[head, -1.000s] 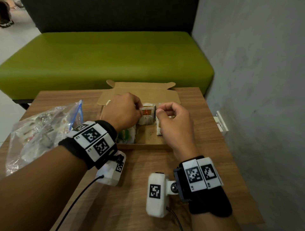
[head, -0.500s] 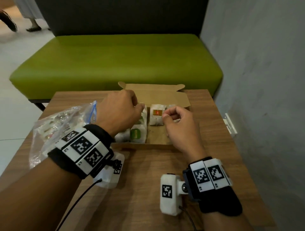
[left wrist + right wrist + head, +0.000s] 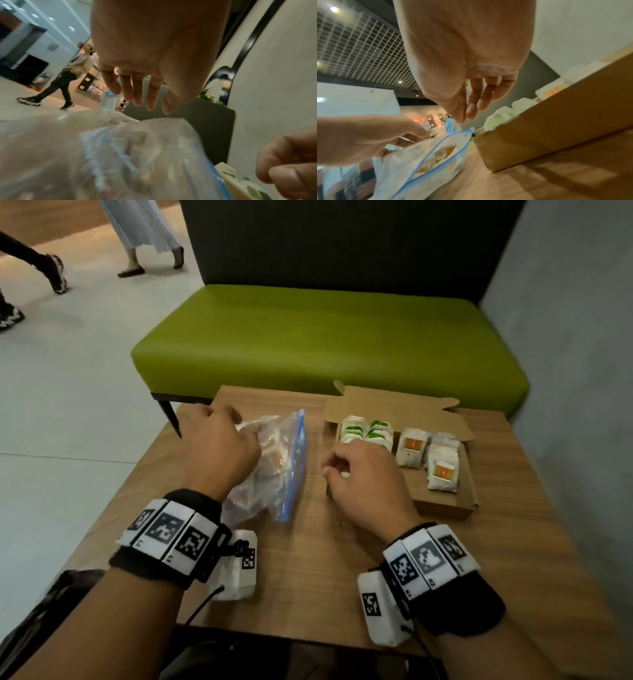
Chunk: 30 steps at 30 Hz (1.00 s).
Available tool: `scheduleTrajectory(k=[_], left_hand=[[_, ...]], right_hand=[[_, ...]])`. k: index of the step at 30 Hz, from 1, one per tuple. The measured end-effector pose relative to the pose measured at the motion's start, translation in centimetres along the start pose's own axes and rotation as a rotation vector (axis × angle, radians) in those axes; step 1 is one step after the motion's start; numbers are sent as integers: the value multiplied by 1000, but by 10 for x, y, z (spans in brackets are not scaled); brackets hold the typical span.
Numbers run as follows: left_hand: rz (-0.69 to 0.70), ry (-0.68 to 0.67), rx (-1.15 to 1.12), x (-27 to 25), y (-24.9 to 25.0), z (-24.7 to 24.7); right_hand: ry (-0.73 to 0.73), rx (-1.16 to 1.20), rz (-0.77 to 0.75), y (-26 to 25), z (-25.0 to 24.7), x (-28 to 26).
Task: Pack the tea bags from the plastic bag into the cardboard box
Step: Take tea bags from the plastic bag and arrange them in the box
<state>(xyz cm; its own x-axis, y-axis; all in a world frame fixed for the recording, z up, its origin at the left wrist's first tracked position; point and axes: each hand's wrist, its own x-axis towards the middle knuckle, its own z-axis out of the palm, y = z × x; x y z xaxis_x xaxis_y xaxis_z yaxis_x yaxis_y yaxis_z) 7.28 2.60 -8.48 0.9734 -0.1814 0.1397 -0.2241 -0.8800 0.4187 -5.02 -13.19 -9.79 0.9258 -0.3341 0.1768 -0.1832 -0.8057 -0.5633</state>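
A clear zip plastic bag [image 3: 281,470] with a blue seal lies on the wooden table [image 3: 308,577], with tea bags still inside. My left hand [image 3: 236,433] hovers over the bag's far end. In the left wrist view its fingers [image 3: 142,94] hang relaxed above the bag [image 3: 120,155] and hold nothing. My right hand [image 3: 330,470] sits between the bag and the cardboard box [image 3: 442,508], loosely curled and empty [image 3: 467,116]. The open box holds green-labelled tea bags [image 3: 373,431] on the left and orange-labelled tea bags [image 3: 412,448] on the right.
A green bench [image 3: 325,344] stands just beyond the table and a grey wall [image 3: 575,371] runs along the right. People walk across the floor [image 3: 68,405] at the left. The box's lid flap [image 3: 394,409] lies open toward the bench.
Both hands have come out of the box and moved left. The left hand is now over the plastic bag, the right beside the box's left corner. The orange tea bags stay in the box.
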Motion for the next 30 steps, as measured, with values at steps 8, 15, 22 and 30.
scheduleTrajectory(k=[8,15,22,30], left_hand=[[-219,-213,-358,-4,-56,11],[-243,-276,-477,-4,-76,17],[-146,-380,-488,-8,-85,13],[-41,-464,-456,-11,-82,9]], right_hand=[[-192,-341,-98,-46,21,13],[-221,-177,-98,-63,45,24],[-469,-271,-12,-61,64,29],[-428,-207,7,-56,94,45]])
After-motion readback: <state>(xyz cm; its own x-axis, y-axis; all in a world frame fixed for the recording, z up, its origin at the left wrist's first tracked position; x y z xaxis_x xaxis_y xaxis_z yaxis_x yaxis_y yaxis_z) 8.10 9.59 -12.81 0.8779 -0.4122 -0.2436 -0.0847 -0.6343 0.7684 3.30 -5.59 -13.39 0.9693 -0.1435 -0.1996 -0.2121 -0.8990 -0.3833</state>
